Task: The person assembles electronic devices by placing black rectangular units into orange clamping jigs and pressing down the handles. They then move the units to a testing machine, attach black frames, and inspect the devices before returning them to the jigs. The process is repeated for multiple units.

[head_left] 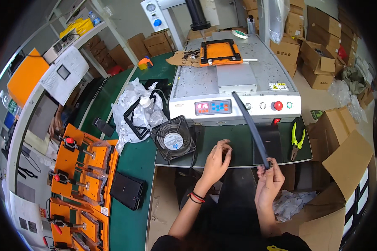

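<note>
A thin, slightly curved black panel (252, 129), seen nearly edge-on, rises up and leftward from my right hand (271, 182). The fingers of that hand are closed on its lower end. My left hand (217, 161) hovers at the bench's front edge, its fingers loosely curled and apart, with nothing visible in them. Left of it lies a black square fan (174, 140). Behind the raised panel, a flat black rectangular piece (269, 144) rests on the bench. Yellow-green-handled pliers (296, 142) lie at its right.
Ahead stands a grey machine (184, 94) with a control panel and an orange fixture (221, 52). Leftward are a white plastic bag (132, 96), a black frame (135, 119), a black tablet-like case (127, 190) and orange clamp jigs (81, 167). Open cardboard boxes (341, 134) stand right.
</note>
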Demonstrator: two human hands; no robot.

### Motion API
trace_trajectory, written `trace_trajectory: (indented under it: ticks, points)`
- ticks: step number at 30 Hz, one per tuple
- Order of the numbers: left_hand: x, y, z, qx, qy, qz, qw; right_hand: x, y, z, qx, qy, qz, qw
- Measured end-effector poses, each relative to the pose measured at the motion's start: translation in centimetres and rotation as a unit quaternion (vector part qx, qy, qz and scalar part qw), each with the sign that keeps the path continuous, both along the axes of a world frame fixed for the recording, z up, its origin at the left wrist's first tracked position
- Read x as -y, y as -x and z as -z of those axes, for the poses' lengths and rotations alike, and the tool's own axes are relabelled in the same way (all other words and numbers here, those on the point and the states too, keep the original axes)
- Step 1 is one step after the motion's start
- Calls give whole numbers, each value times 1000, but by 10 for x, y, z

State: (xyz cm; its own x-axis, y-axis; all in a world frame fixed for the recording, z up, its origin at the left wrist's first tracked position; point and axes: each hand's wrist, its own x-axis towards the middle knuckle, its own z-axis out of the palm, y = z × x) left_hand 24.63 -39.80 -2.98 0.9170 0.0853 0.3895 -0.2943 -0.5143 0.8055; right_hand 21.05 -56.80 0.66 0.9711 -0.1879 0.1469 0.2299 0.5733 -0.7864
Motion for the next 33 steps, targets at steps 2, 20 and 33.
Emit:
trace_trajectory:
  ticks: [2,20,33]
  points:
    - [-1,0,3,-15,37,-16,999,-2,0,-1,12,3,-15,1000]
    - [-116,-251,-153,-3,-120,-159,980,62,-19,-6,101,146,92,980]
    - [-109,-322,-165,-31,319,-60,945,134,3,-3,26,283,255,924]
